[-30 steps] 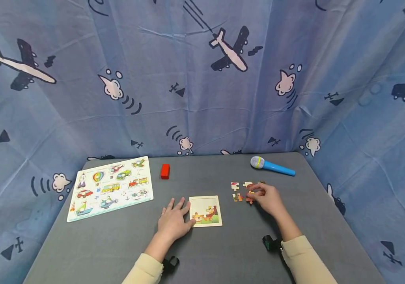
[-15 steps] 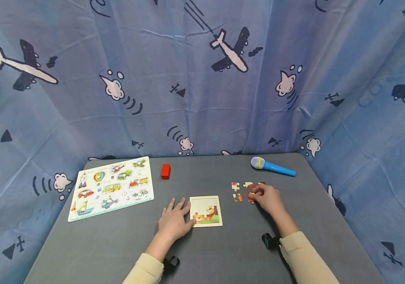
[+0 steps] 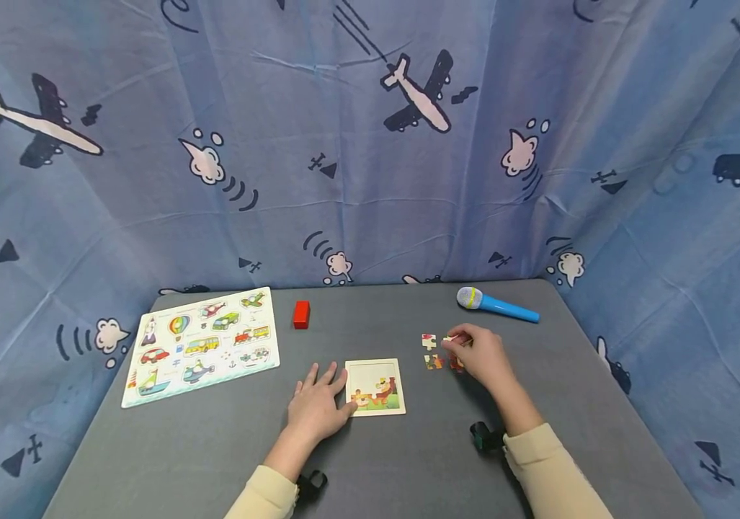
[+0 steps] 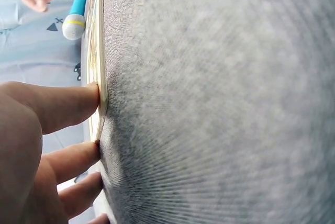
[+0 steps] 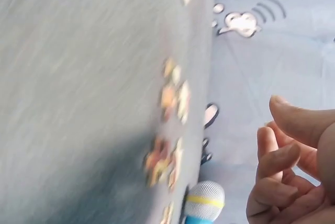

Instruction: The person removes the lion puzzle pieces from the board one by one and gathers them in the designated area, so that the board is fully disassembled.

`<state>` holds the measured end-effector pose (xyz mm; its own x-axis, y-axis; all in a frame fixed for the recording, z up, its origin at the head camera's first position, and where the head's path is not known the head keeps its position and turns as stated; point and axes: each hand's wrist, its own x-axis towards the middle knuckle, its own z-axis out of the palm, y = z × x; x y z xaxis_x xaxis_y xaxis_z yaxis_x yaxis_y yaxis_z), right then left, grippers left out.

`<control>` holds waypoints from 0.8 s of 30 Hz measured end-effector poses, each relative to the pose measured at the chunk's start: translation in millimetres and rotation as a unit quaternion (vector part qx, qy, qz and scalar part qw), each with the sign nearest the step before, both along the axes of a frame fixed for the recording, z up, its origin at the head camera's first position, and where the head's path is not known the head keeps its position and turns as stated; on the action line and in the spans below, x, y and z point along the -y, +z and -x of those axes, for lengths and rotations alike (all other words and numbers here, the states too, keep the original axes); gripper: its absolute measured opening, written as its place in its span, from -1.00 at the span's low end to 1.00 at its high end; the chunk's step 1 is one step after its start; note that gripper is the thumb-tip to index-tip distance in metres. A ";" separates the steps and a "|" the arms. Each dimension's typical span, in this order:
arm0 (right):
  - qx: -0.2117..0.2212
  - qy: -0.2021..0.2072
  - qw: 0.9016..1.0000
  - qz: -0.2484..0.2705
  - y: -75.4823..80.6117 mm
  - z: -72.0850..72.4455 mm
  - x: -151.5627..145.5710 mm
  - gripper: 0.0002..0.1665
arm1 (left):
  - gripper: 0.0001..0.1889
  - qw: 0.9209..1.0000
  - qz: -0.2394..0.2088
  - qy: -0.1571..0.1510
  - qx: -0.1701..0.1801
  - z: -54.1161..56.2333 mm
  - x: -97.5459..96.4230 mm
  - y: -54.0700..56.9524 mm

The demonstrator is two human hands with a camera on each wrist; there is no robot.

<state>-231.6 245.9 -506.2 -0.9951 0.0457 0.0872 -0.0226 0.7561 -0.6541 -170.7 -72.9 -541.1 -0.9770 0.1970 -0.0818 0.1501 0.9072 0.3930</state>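
Observation:
My left hand lies with fingers spread at the left side of a small square jigsaw board. Its thumb rests on the board's near edge, and another fingertip touches the corner. Cartoon animal pieces fill the lower part of the board; the upper part is bare. To the right, my right hand hovers over several loose jigsaw pieces, hiding some of them. In the right wrist view its thumb and fingers are loosely bent, raised above the pieces, with nothing visible between them.
A blue toy microphone lies behind the right hand. At the back stands a red block. A vehicle picture board covers the left of the grey table. Behind hangs an airplane-print curtain.
My right hand has risen from the jigsaw pieces and shifted slightly left and away, over the back row. The left hand and the board have stayed put.

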 end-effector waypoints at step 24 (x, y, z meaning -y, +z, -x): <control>0.074 0.150 0.986 -0.028 -29.1 -11.3 91.8 -0.68 | -0.29 1.000 0.007 0.000 0.003 0.1 0.2 -0.2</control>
<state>-220.3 154.1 -535.3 -0.9652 -0.2529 -0.0668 -0.1574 0.7653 -0.6241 -170.9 -73.1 -541.3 -0.9765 0.1959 -0.0900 0.1479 0.9123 0.3818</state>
